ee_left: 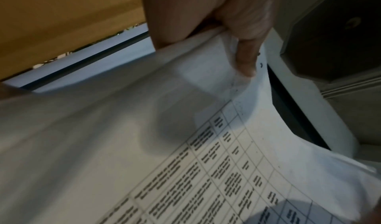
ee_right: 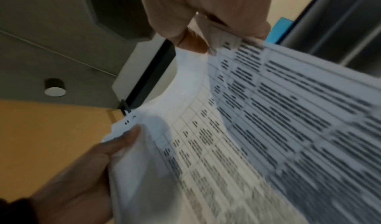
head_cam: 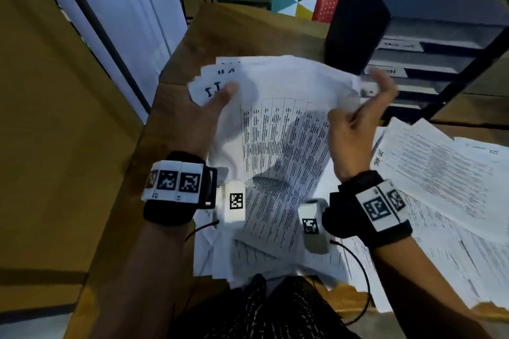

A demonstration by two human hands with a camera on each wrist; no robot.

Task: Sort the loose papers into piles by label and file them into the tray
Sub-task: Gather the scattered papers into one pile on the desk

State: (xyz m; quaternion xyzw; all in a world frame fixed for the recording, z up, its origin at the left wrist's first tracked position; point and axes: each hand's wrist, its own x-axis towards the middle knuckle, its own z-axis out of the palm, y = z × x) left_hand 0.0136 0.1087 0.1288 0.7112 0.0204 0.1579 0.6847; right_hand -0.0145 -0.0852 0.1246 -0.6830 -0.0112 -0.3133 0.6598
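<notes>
Papers (head_cam: 278,129) hang in a fanned bundle between your two hands, lifted above the worktop (head_cam: 248,33) and the loose sheets (head_cam: 440,173) spread at your right. Your left hand (head_cam: 203,115) grips the bundle's left corner, thumb pressed on top over a handwritten label. Your right hand (head_cam: 355,121) pinches the top sheet's right edge between thumb and fingers (ee_right: 193,41) — peeling it, I judge. The bundle's long axis runs from you toward the tray (head_cam: 413,44), which stands just beyond your right hand — so that hand is nearer for filing.
</notes>
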